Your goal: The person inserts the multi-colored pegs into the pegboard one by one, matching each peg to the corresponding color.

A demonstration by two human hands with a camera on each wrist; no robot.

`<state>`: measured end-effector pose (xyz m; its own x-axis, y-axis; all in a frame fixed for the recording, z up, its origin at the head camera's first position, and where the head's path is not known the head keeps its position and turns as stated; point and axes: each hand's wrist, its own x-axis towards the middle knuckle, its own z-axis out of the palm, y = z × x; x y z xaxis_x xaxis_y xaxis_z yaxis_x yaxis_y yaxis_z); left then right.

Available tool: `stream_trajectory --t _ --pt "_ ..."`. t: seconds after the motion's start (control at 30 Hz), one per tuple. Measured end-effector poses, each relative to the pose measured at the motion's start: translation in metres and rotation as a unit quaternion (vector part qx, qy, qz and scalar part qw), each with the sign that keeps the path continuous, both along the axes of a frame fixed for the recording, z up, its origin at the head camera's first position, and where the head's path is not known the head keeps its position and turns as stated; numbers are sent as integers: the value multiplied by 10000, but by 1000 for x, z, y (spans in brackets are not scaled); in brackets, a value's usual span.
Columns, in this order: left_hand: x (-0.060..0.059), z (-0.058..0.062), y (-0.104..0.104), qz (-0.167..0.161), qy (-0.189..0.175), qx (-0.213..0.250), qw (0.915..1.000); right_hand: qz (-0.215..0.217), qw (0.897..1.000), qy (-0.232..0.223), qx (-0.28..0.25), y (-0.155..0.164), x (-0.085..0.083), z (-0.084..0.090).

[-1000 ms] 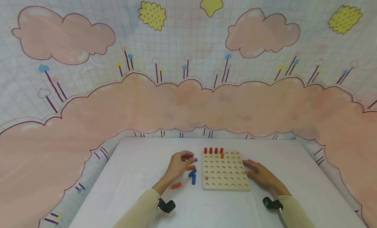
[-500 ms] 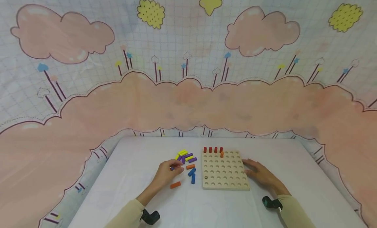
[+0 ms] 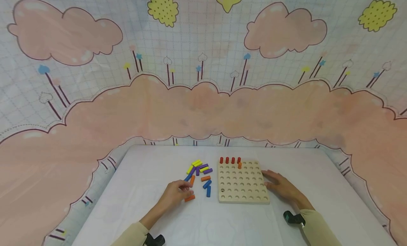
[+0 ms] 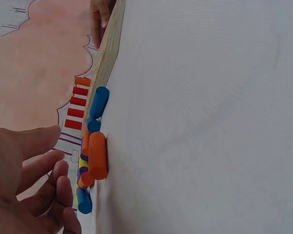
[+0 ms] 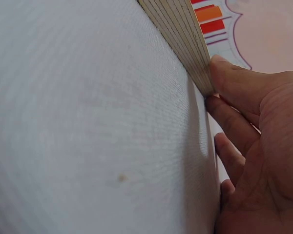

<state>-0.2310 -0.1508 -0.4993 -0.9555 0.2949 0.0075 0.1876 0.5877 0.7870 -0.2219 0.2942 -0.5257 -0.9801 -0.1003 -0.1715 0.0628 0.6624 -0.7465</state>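
White table (image 3: pixel 133 189) under cloud-print backdrop. My left hand (image 3: pixel 173 194) hovers with loosely curled fingers holding nothing, just beside an orange peg (image 3: pixel 189 198) lying flat. My right hand (image 3: pixel 281 187) rests spread against the pegboard (image 3: pixel 243 184) edge; 4 red pegs (image 3: pixel 230 160) stand in its far row.

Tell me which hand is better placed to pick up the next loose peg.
Left. The left hand is at the orange peg among the loose pegs, while the right hand rests against the pegboard.
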Motion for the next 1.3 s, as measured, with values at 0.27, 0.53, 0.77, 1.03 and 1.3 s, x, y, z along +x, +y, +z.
stream_trajectory --t 0.27,0.53,0.77,1.03,1.3 --pt "4 -6 -3 -242 -166 -433 9986 6 10000 -43 19 -1 1 2" --pt "2 -13 -2 -300 -247 -670 9970 12 10000 -41 47 0 0 1" --pt "4 -14 -3 -441 -60 -680 9967 35 10000 -21 67 1 1 1" --pt "4 -10 -3 -348 53 -685 9970 5 9999 3 136 0 0 1" --pt "3 -6 -2 -175 210 -457 9986 4 9999 9 138 -1 1 1"
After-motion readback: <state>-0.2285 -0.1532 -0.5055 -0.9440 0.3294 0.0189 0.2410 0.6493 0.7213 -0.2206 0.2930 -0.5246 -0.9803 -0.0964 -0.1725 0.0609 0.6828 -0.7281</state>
